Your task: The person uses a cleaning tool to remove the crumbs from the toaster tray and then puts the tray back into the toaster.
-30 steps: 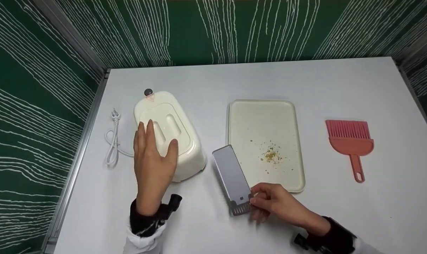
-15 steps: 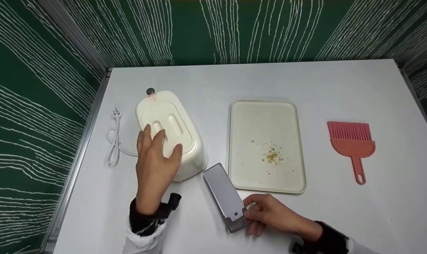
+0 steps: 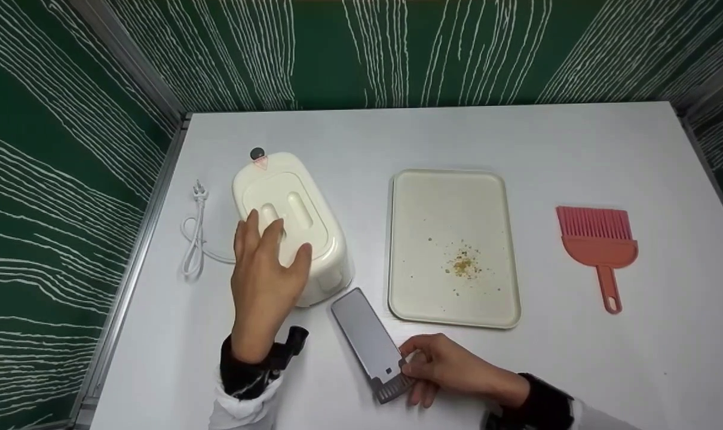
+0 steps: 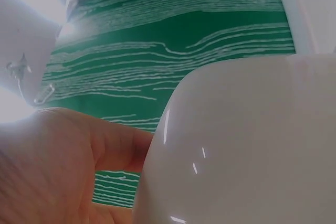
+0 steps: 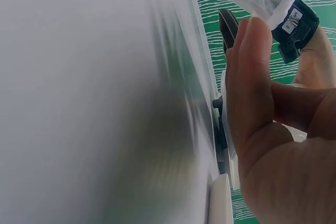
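A cream toaster [image 3: 316, 239] with two long recesses in its lid stands at the left of the table. My left hand [image 3: 266, 286] lies over its near left part, fingers spread and slightly bent; the left wrist view shows the hand against the glossy toaster body [image 4: 241, 140]. My right hand [image 3: 448, 370] pinches the slotted end of a flat grey crumb tray [image 3: 364, 331] between thumb and fingers. The crumb tray points up and left, its far end close to the toaster's near end. In the right wrist view the right hand [image 5: 262, 145] mostly hides the crumb tray.
A cream rectangular serving tray [image 3: 445, 203] bears a small scatter of yellow-brown crumbs [image 3: 464, 264]. Right of it lies a red brush [image 3: 597, 239] nested in a dustpan. A white power cord [image 3: 195, 239] with its plug lies left of the toaster. Green walls border the table.
The right hand has drawn the crumb tray down and left, off the serving tray's edge toward the toaster's near end. The left hand's fingers have bent a little on the toaster.
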Demonstrator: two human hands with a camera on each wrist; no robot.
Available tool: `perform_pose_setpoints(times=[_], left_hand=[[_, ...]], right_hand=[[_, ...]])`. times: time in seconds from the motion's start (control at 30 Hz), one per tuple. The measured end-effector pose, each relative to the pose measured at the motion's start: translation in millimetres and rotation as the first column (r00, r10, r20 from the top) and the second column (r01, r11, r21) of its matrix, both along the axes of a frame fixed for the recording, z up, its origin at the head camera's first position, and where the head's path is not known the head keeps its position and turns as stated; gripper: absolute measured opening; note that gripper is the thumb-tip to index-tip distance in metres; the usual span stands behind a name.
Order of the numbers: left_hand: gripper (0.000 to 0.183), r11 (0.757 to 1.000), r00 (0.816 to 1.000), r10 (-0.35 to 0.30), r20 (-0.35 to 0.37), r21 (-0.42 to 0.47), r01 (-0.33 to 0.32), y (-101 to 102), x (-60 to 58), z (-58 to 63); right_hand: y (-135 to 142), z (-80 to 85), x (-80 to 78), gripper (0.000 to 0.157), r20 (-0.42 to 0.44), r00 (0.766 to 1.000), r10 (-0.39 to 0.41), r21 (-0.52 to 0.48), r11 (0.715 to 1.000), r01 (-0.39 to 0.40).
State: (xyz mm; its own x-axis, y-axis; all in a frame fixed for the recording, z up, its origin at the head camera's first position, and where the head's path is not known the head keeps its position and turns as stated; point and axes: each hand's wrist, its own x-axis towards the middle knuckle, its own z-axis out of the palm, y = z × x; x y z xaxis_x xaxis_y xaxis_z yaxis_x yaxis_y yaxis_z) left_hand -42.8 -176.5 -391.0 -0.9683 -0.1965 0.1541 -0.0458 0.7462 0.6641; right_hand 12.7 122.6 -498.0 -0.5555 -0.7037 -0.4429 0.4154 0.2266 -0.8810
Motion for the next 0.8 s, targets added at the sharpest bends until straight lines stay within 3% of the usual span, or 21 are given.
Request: perform_pose_setpoints(times=[0.63, 0.8], left_hand=[[0.053, 1.000, 1.000, 0.001, 0.023, -0.023, 0.000, -1, 1.0, 2.9], [0.053, 1.000, 1.000, 0.001, 0.021, -0.029, -0.001, -1, 0.8, 1.0]], right_hand=[[-22, -2.9, -3.3, 0.022, 0.068, 0.998, -0.004, -0.042, 0.999, 0.007], [-24, -6.7, -4.5, 0.021, 0.042, 0.999, 0.006, -0.056, 0.998, -0.004]])
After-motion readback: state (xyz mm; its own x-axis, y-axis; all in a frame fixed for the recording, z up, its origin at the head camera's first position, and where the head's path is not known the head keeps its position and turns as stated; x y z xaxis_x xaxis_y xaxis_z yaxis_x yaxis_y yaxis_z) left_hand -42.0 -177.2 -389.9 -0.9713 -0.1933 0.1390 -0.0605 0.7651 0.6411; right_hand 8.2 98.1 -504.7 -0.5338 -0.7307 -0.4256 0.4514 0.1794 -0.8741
